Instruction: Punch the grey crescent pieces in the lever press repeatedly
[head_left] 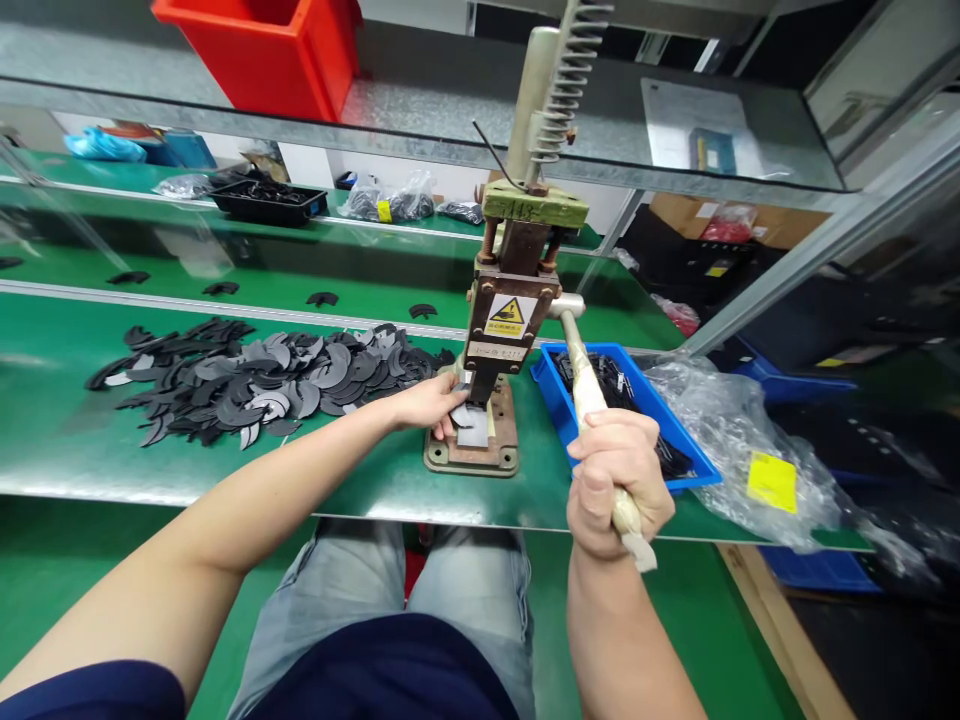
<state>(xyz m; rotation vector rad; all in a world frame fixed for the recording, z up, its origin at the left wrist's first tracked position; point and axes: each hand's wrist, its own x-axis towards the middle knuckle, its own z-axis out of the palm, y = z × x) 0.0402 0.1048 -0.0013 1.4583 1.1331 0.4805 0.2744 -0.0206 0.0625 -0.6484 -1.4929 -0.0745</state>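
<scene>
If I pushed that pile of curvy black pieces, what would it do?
The pile of pieces would probably spread apart, since they lie loose and overlapping. Each looks thin and flat, so likely wouldn't roll. They may slide easily, because the green tabletop looks shiny.

Your bench [397, 492] is brightly lit, with white glare on the left part of its front edge; past its right edge your view is dim, smeared and stretched by the lens
</scene>
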